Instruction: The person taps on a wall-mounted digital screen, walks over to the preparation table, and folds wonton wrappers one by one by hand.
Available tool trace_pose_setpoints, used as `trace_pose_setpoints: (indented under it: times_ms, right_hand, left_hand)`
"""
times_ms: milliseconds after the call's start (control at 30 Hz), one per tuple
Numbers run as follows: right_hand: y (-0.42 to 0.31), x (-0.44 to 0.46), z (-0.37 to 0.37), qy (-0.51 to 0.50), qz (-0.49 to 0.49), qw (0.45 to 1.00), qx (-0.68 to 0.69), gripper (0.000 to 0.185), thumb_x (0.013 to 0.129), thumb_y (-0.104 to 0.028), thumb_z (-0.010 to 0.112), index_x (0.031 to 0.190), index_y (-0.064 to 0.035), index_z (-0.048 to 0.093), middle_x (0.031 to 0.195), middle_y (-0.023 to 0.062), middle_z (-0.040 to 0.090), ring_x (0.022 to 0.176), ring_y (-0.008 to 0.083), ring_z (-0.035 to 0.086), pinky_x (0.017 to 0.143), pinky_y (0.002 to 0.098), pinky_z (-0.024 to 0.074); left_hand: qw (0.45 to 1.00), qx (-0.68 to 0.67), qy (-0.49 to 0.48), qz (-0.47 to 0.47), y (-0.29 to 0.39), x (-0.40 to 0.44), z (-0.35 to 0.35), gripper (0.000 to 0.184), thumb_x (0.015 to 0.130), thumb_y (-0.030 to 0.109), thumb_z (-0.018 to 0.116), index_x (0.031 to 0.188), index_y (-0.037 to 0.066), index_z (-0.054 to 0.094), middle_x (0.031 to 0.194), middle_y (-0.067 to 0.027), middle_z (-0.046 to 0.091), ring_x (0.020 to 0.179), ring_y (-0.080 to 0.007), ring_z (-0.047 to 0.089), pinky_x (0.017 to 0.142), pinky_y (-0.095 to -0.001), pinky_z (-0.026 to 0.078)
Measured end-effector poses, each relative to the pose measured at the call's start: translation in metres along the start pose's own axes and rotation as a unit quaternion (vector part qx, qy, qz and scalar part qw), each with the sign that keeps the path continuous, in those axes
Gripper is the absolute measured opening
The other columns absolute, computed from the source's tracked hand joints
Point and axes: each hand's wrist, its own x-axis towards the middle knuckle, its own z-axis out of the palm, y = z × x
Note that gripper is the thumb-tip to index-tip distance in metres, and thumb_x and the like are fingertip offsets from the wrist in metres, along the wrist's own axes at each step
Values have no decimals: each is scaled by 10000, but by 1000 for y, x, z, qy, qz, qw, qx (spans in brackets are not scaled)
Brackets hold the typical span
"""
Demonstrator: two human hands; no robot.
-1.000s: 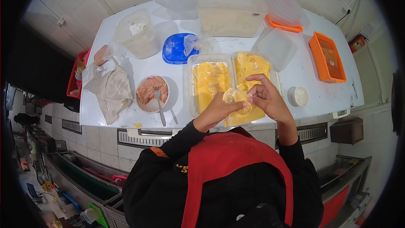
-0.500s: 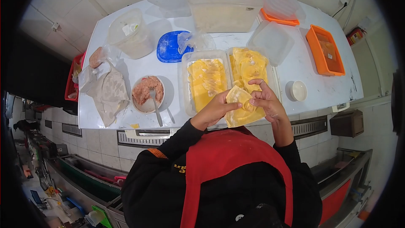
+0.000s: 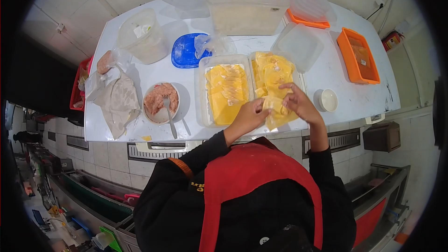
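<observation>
White table [image 3: 345, 94] before us; our left hand [image 3: 246, 117] pinches a yellow wrapper [image 3: 279, 120] near the front edge; our right hand [image 3: 303, 106], half curled, one finger lifted, grips its other side; we seem to be folding, which calls for gentle pressing; a clear tub [image 3: 202, 94] holds yellow sheets [image 3: 227, 98]; a bowl [image 3: 156, 120] holds minced meat [image 3: 156, 97].

Person's left hand [image 3: 247, 115] and right hand [image 3: 302, 106] both pinch a thin yellow sheet [image 3: 278, 115], near edge of white table [image 3: 355, 101]. Just beyond, two plastic containers side by side: left container [image 3: 202, 94] holds overlapping yellow sheets [image 3: 227, 86]. Leftward, bowl [image 3: 159, 120] of pinkish mince [image 3: 156, 97]; fork [image 3: 170, 117] rests in it, handle across rim. Small white bowl [image 3: 328, 101] stands right of the hands. Blue lid [image 3: 183, 52] lies behind.
</observation>
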Motion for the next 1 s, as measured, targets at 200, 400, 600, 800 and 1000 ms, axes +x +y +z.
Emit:
trace_pose_setpoints:
  times_ms: [200,400,600,800,1000]
  right_hand:
    - [-16,41,-15,84,-48,964,-247,442,800,-2,577,1221,-67,459,682,21,512,662,109,530,673,249,429]
    - [-9,47,-14,140,-97,928,-331,426,771,4,597,1182,-69,509,775,93,550,764,226,569,755,325,452]
    - [14,34,-7,335,-307,794,-404,368,794,-51,599,1154,-32,523,1001,152,584,947,340,535,836,415,421]
    - [35,15,35,208,-253,847,-419,524,815,-118,618,1297,-52,423,1283,137,498,1262,388,353,1034,423,317]
    - [40,25,32,166,-226,855,-437,670,792,-201,656,1379,-101,347,1394,116,398,1326,406,241,1073,491,228]
  left_hand:
    - [962,195,137,133,8,36,0,362,796,65,574,1133,-33,484,707,-189,618,682,-307,640,604,-366,492]
    - [926,353,119,59,5,42,-3,530,761,64,632,1230,-17,398,746,-151,616,673,-334,613,599,-398,488]
    - [879,420,171,146,5,39,-4,535,744,92,659,1212,1,417,859,-129,599,858,-320,576,729,-400,474]
    - [895,361,225,136,13,21,-30,503,735,97,660,1193,40,459,929,-104,599,887,-291,558,763,-388,461]
    - [916,276,276,91,19,-3,-80,397,769,83,622,1147,52,504,886,-96,614,786,-248,562,737,-358,459]
